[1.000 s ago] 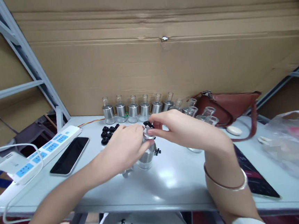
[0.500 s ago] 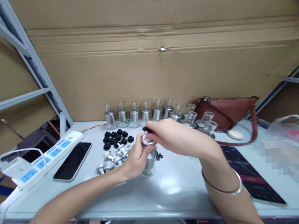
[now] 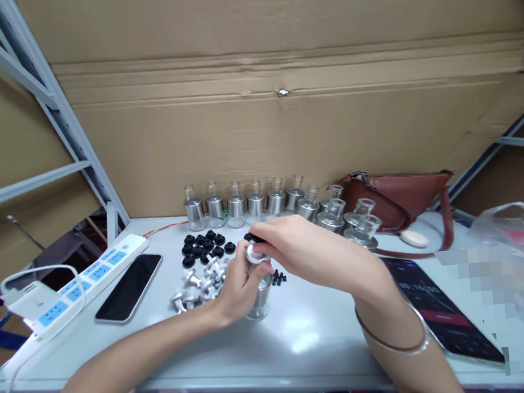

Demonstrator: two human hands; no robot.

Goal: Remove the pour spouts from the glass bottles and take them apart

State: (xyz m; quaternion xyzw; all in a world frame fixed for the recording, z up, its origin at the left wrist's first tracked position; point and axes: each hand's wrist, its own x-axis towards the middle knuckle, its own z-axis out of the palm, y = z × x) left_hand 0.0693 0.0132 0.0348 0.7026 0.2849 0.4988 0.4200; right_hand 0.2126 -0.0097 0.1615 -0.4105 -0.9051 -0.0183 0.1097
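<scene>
On the grey table [image 3: 301,333], left hand [image 3: 237,284] wraps the upright metal bottle [image 3: 258,295]; right hand [image 3: 294,245] directly above pinches a black cap [image 3: 250,238] onto its neck.

Both forearms are bare, and the right hand [image 3: 303,251] wears a thin silver bangle [image 3: 394,339] just behind the wrist.
</scene>
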